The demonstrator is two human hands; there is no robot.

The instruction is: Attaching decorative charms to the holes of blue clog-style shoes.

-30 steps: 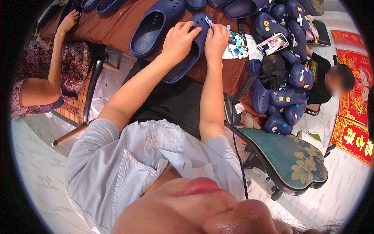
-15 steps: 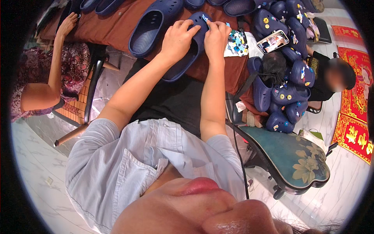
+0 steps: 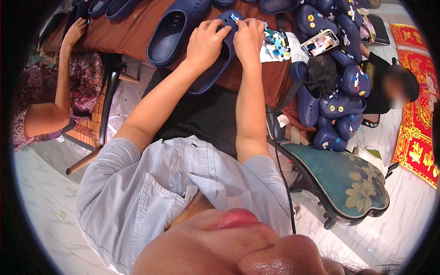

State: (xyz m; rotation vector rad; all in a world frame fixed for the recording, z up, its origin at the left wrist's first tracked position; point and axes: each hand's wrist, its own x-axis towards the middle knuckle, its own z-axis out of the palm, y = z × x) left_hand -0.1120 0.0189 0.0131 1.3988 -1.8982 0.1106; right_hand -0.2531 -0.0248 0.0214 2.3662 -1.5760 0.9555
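A navy foam clog (image 3: 217, 72) lies between my hands at the table's near edge, its heel toward me. My left hand (image 3: 205, 46) is closed on its left side, the thumb reaching across the toe part. My right hand (image 3: 248, 41) grips the toe from the right with fingers bent. Beside its fingertips a small blue-and-white charm (image 3: 234, 18) shows on the clog's top; the undersides of my fingers are hidden. Another navy clog (image 3: 166, 40) lies just left of my left hand. A white sheet with several small charms (image 3: 277, 47) is right of my right hand.
Decorated navy clogs (image 3: 342, 108) are heaped on the right, with a phone (image 3: 320, 43) and a black bag (image 3: 321, 72) among them. A teal flowered chair (image 3: 332, 176) stands at lower right. Another person's hand (image 3: 75, 32) rests at the table's left; a person in black (image 3: 380, 87) is far right.
The whole view has shifted slightly, so the table's things appear a little higher and further left. Both my hands stay on the clog, the right thumb drawn slightly back from the charm.
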